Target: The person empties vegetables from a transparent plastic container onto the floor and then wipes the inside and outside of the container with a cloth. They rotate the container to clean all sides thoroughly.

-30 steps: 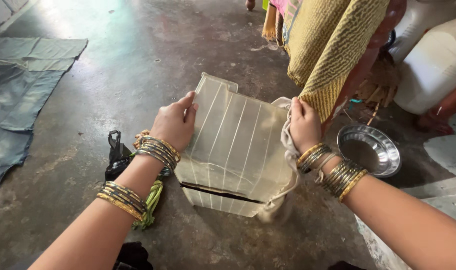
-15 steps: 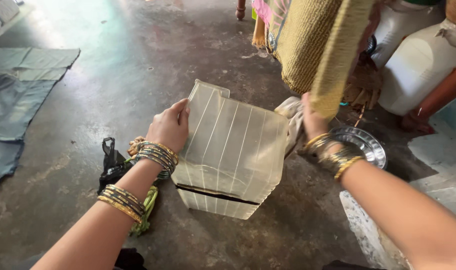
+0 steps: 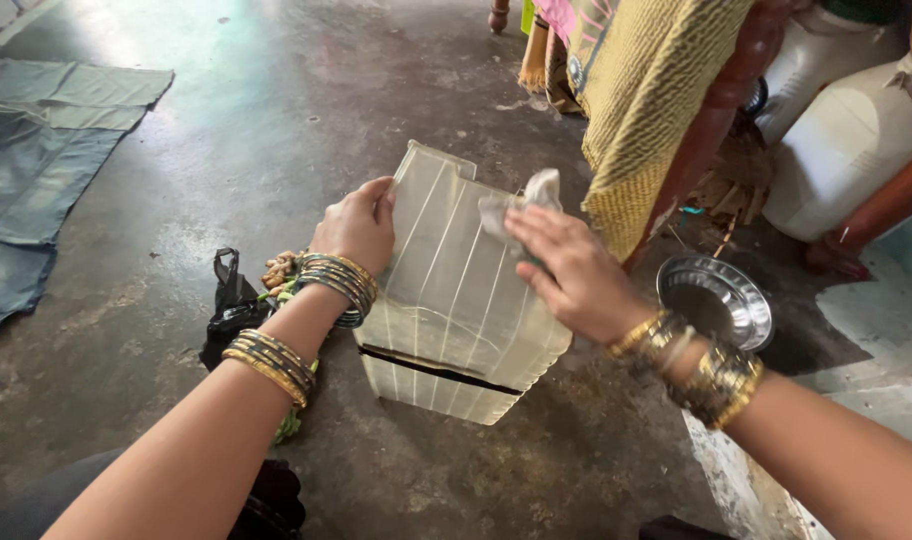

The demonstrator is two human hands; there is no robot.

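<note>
the right hand (image 3: 566, 270) has come off the tray's edge onto its ribbed face, pressing a pale cloth (image 3: 521, 200); wiping looks under way. left hand (image 3: 356, 225) grips the translucent plastic tray (image 3: 456, 320), upright on the concrete floor (image 3: 276, 120).

My right hand (image 3: 571, 270) hides most of the cloth (image 3: 521, 205) I press on the tray (image 3: 456, 300). At two o'clock, white containers (image 3: 846, 150) run off the edge.
</note>
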